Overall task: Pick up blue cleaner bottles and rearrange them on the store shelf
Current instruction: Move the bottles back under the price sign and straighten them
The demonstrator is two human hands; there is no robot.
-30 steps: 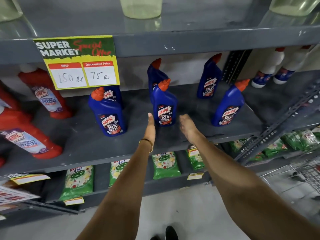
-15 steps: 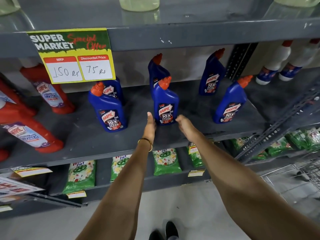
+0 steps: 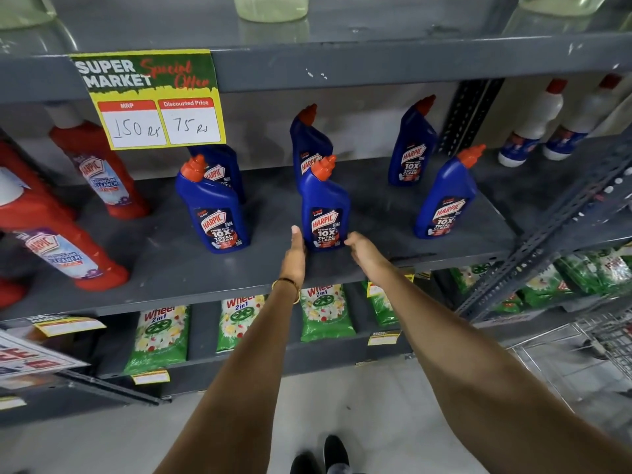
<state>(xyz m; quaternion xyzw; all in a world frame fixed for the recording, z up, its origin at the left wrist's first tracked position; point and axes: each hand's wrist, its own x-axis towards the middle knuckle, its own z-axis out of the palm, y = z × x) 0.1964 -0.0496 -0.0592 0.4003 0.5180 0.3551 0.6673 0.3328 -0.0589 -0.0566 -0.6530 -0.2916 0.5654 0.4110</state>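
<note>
Several blue Harpic cleaner bottles with orange caps stand upright on the grey middle shelf (image 3: 379, 210). The front middle bottle (image 3: 325, 206) has another (image 3: 309, 142) right behind it. A front left bottle (image 3: 212, 213) hides most of one more behind it (image 3: 224, 172). At the right stand a back bottle (image 3: 412, 148) and a front bottle (image 3: 444, 200). My left hand (image 3: 297, 253) rests against the lower left side of the front middle bottle, thumb up. My right hand (image 3: 363, 249) touches its lower right side. The bottle stands on the shelf between them.
Red Harpic bottles (image 3: 99, 169) fill the shelf's left end and white bottles (image 3: 533, 128) stand at the far right. A yellow price sign (image 3: 150, 100) hangs from the upper shelf edge. Green Wheel packets (image 3: 160, 336) line the lower shelf. A wire cart (image 3: 602, 343) is at the lower right.
Both hands have moved forward over the shelf edge and closed in on the base of the front middle bottle, one on each side. The bottles have not moved.
</note>
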